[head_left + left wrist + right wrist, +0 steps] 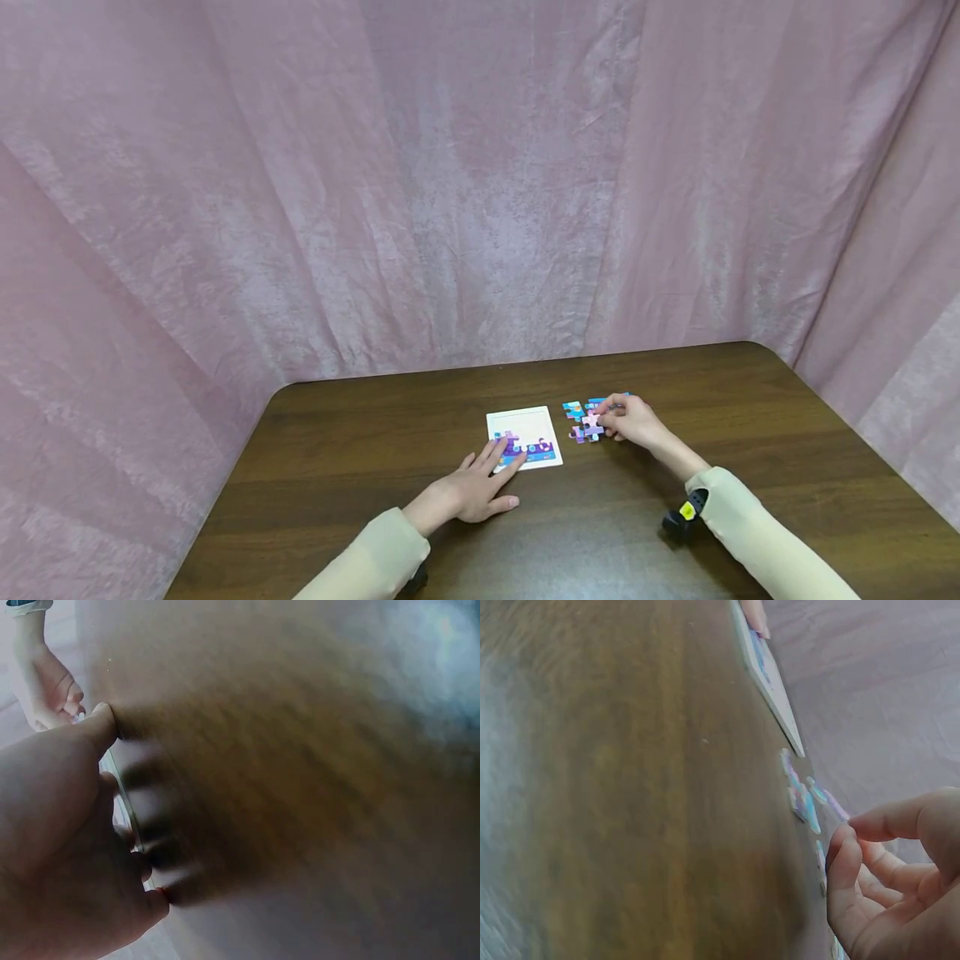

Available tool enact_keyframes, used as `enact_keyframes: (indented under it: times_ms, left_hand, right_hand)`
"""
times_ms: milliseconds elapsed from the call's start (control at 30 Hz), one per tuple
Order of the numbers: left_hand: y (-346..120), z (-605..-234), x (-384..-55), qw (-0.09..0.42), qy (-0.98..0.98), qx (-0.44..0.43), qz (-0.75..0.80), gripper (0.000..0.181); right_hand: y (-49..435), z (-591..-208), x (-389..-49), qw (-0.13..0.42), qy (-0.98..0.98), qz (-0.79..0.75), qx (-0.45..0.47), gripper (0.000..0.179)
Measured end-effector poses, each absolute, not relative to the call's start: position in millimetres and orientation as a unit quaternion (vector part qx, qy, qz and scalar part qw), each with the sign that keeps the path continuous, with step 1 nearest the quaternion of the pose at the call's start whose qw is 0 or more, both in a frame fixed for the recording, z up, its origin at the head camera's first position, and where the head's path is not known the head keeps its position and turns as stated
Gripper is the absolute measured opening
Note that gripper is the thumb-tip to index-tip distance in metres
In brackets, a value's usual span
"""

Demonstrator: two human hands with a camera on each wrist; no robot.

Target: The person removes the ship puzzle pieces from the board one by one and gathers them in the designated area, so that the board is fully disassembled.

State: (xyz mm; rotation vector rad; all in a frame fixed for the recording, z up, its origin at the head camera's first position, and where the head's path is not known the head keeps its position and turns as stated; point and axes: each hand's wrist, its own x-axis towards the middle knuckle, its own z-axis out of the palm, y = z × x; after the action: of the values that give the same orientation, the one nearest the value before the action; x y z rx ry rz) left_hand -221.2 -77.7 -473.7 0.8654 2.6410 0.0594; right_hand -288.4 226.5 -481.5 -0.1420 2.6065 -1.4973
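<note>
A white square puzzle board (522,422) lies on the table, its lower part filled with purple and blue pieces. My left hand (474,486) rests on the board's lower left with fingers straight and spread; in the left wrist view, the fingertips touch its edge. To the right of the board, my right hand (630,419) pinches a pink-purple puzzle piece (835,808) between thumb and index finger, slightly above the table in the right wrist view. Loose puzzle pieces (574,410) lie beside and beneath that hand, which partly hides some of them.
The brown wooden table (360,450) stretches around the board. A pink curtain (480,208) hangs behind its far edge. A dark wrist camera with a yellow mark (686,510) sits at the right sleeve.
</note>
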Motion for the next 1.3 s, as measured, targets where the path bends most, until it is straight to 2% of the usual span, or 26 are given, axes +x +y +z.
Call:
enact_keyframes:
  times_ms: [300,600,800,1300]
  left_hand:
    - [-78,-474,-221,0.177,0.935,0.307,0.024,0.066]
    - [-79,-474,-219,0.181,0.934,0.307,0.021,0.066]
    - [-81,-489,-227,0.166,0.933,0.316,0.038,0.066]
    - [-79,-473,-222,0.174,0.932,0.316,0.024,0.065]
  right_hand:
    - [233,-475,-285,0.093,0.854,-0.512,-0.022,0.018]
    - [239,-482,-285,0.082,0.863,-0.498,-0.017,0.015]
    - [242,-485,-289,0.078,0.873,-0.482,-0.01,0.014]
    - [243,-483,-290,0.053,0.889,-0.455,-0.01,0.015]
